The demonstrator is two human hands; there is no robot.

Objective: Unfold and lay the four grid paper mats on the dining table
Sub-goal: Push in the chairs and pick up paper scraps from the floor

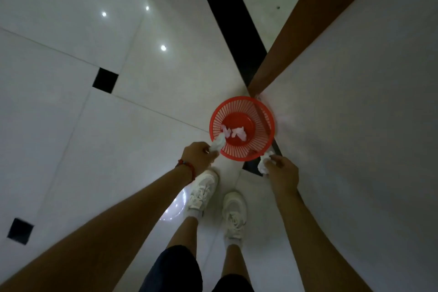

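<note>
Fingers of left hand pinch one paper wad at basket rim, frame centre; right hand grips another wad, lower right of it. Mats, table: not visible. Paper judged light, soft, tearable; best held by its edges.

Crumpled papers lie in the basket.

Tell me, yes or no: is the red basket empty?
No: crumpled white paper already lies on the bottom of the red basket.
</note>
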